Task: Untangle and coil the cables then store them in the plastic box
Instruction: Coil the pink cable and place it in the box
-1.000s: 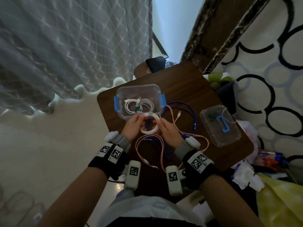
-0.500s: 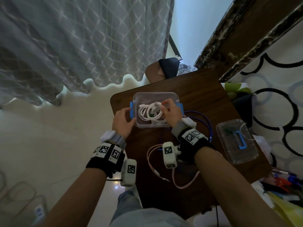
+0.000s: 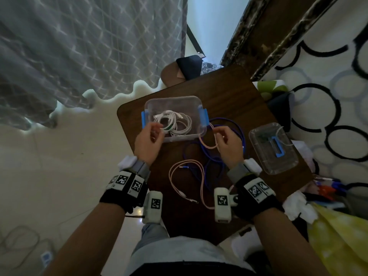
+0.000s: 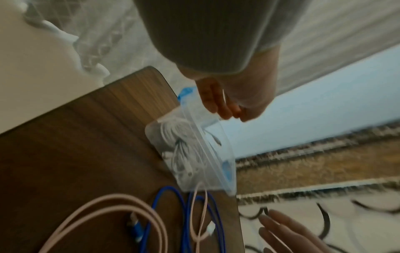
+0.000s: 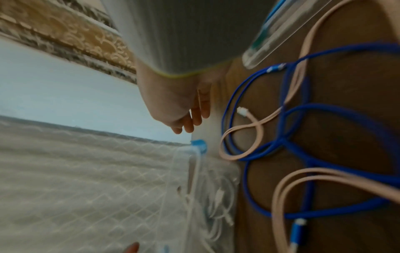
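Holding white cables (image 3: 175, 122): plastic box (image 3: 169, 101)

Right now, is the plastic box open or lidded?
Open. The plastic box has no lid on; the white cables lie exposed inside, and the lid rests apart on the table.

Clear glossy plastic box (image 3: 171, 100), wood-grain table (image 3: 229, 92), patterned cloth curtain (image 3: 89, 46)
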`<state>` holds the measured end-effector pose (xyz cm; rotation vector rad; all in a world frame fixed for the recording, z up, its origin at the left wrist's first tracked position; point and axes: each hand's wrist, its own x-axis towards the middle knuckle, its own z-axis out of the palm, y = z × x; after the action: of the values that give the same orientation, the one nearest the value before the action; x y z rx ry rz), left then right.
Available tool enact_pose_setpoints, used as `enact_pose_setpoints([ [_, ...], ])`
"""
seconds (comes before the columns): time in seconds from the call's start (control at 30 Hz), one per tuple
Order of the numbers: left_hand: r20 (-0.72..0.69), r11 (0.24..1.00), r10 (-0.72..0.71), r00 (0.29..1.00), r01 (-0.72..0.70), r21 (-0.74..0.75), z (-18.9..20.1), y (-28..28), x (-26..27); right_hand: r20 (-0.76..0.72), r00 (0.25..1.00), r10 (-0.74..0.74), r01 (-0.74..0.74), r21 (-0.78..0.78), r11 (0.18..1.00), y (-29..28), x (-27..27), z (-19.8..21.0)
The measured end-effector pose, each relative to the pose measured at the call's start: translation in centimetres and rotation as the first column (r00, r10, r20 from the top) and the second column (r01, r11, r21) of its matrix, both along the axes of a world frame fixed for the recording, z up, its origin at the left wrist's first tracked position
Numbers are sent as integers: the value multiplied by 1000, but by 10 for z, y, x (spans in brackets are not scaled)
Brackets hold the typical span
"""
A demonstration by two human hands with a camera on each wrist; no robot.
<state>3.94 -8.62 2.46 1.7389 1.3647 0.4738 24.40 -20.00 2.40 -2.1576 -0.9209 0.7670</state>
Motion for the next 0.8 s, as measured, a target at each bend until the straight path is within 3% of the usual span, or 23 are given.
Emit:
enact_pose_setpoints([
  [0.1, 5, 953, -285, 958, 284, -107, -4, -11, 11, -28, 999, 15, -19, -136, 991, -26, 1, -9],
  [0.17, -90, 919, -370, 925, 350, -179, -16, -16, 12, -63, 996, 58, -71, -237, 969, -35, -4, -16],
  [0.27, -303, 928, -368, 879, 329, -173, -34, -18, 6, -56, 989, 139, -150, -379, 913, -39, -13, -25],
  [0.37, -489, 958, -281, 826, 211, -196, -40, -16, -6, -101, 978, 182, -208, -433, 877, -41, -28, -29],
  [0.5, -531, 935, -330, 781, 190, -300, -45, -4, -24, -159, 958, 240, -287, -470, 834, -40, -48, -28],
  [0.57, -482, 942, -298, 824, 172, -289, -42, 6, -28, -140, 961, 240, -278, -497, 822, -35, -52, -23],
  [0.67, -255, 945, -279, 926, 219, -241, -23, 22, -32, -83, 977, 195, -211, -426, 880, -23, -56, -7],
  [0.8, 164, 846, -410, 897, 442, -298, 16, 30, -29, 40, 989, 143, -131, -213, 968, -4, -64, 15],
])
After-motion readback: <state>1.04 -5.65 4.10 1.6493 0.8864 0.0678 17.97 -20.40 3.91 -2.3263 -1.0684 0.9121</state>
